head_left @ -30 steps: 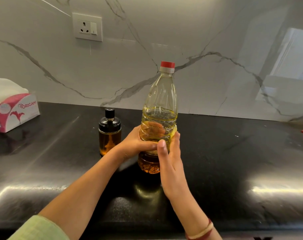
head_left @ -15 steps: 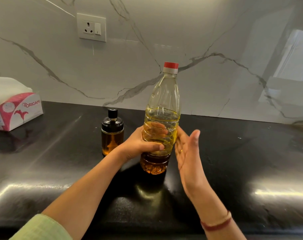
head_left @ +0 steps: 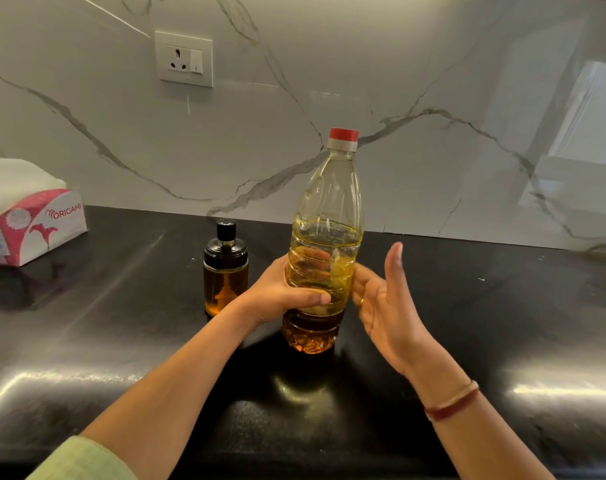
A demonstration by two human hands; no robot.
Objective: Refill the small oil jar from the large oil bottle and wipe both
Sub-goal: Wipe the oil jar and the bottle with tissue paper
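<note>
One large oil bottle [head_left: 324, 202], one red cap [head_left: 344, 134], one small oil jar [head_left: 226, 282], one black lid [head_left: 226, 244], two hands, one left hand [head_left: 281, 296], one right hand [head_left: 384, 303], two wrist bands [head_left: 452, 401], one tissue box [head_left: 35, 226], one wall socket [head_left: 184, 59], one countertop [head_left: 468, 323].

A pale green fabric sleeve [head_left: 83, 459] covers the left arm only at its upper end, and the left forearm [head_left: 177, 393] below it is bare. Round the right wrist sit a thin dark red thread band [head_left: 454, 407] and, touching it, a slim cream bangle [head_left: 452, 398]. A small gold ring [head_left: 363, 301] shows on one finger of the right hand [head_left: 388, 306].
</note>
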